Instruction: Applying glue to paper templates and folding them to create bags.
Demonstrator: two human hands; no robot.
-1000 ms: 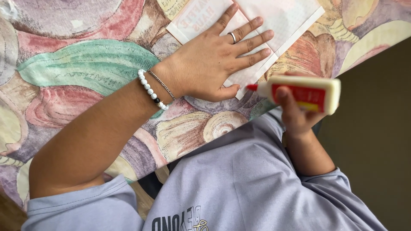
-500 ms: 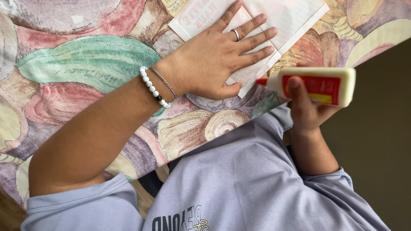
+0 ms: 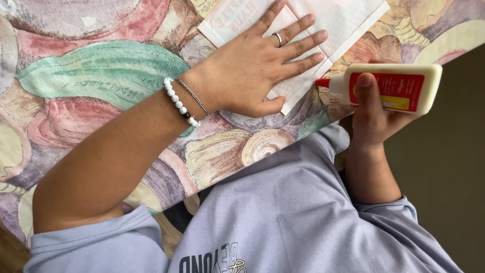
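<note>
"On the flowery table (image 3: pixel 91 76), what did we hold?"

"Our right hand (image 3: pixel 376 119) wrapped tight around a white glue bottle (image 3: pixel 389 86) with a red label, at the table's edge. Our left hand (image 3: pixel 257 65) lay flat and open on the white paper (image 3: pixel 343 20)."

Lavender short-sleeved shirt (image 3: pixel 303 222), white bead bracelet (image 3: pixel 178 101), thin chain (image 3: pixel 193 96), silver ring (image 3: pixel 277 38).

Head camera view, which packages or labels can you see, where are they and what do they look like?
Glue bottle: held sideways in the right hand at the table edge; cream, red nozzle, red and yellow label.
Paper packet: flat on the patterned tablecloth under the left hand; white rectangle, faint pink print.
</note>
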